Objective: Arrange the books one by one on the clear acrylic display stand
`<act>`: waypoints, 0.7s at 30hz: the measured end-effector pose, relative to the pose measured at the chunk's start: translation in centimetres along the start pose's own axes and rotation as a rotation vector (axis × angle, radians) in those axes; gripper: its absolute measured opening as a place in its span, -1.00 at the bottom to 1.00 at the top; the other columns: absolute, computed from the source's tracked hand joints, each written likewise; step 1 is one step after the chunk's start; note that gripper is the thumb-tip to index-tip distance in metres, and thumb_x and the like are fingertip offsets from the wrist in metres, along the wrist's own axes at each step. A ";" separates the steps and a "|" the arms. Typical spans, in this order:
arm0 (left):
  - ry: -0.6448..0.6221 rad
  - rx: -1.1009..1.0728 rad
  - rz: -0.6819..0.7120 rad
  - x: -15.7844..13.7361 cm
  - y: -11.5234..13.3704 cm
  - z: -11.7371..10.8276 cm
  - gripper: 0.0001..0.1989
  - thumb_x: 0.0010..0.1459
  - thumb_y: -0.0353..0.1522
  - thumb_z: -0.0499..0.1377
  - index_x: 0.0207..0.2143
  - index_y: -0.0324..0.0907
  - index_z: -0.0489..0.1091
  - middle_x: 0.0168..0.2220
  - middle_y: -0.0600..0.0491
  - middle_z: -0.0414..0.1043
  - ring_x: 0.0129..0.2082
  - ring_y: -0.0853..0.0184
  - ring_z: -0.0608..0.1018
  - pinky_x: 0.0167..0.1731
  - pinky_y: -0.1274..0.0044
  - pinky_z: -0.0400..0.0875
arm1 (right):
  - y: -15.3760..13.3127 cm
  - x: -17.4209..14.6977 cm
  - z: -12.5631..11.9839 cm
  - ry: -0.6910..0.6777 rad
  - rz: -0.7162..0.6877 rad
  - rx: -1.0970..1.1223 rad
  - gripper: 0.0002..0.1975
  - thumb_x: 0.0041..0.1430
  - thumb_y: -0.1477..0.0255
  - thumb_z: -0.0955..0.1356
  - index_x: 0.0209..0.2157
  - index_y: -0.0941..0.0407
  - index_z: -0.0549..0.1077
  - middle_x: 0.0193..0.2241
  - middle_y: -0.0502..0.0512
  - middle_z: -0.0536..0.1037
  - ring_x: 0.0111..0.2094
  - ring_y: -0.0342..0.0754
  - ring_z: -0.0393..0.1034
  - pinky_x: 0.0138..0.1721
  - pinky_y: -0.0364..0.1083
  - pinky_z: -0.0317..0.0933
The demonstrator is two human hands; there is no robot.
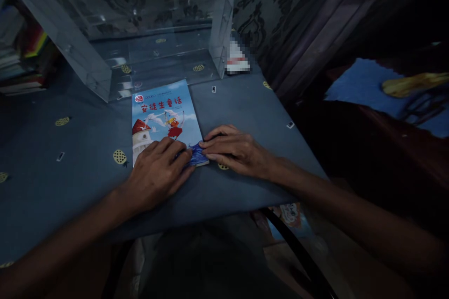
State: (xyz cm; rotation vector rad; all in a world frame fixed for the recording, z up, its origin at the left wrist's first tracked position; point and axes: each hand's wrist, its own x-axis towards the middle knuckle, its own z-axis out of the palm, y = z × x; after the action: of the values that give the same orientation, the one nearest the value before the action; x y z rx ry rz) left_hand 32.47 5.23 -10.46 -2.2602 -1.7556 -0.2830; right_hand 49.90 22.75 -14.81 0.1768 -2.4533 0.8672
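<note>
A paperback storybook (163,119) with a light blue cover, red Chinese title characters and a drawn figure in a red dress lies face up on the table. My left hand (159,170) rests across its lower part, fingers bent over the cover, hiding the bottom left corner. At the lower right edge, my right hand (236,149) has its fingers close together, with the tips pinching the book's corner. Dark blue drawn waves show between both hands. The book looks closed.
A clear acrylic rack (219,41) stands behind the book on the blue pineapple-print tablecloth (87,149). Stacked books (24,51) are at far left. A blurred white item (237,58) sits behind the rack's right side. Below the table edge lies another colourful book (289,219).
</note>
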 end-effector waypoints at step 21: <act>0.068 -0.233 -0.113 -0.8 -0.8 1.8 -0.79 0.38 -0.34 0.08 0.01 -0.21 0.35 -0.02 -0.16 0.47 0.00 0.10 0.50 -0.06 0.24 0.53 | -0.2 2.2 0.6 -0.015 -0.020 -0.147 -0.82 0.38 0.41 0.34 -0.14 0.13 0.60 -0.17 0.19 0.67 -0.01 0.07 0.52 0.07 0.17 0.41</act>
State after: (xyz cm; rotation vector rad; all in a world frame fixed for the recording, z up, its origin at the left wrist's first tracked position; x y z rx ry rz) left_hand 31.49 5.24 -12.30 -2.2762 -1.9047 -0.6098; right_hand 47.82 22.33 -13.91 0.1548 -2.5137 0.6756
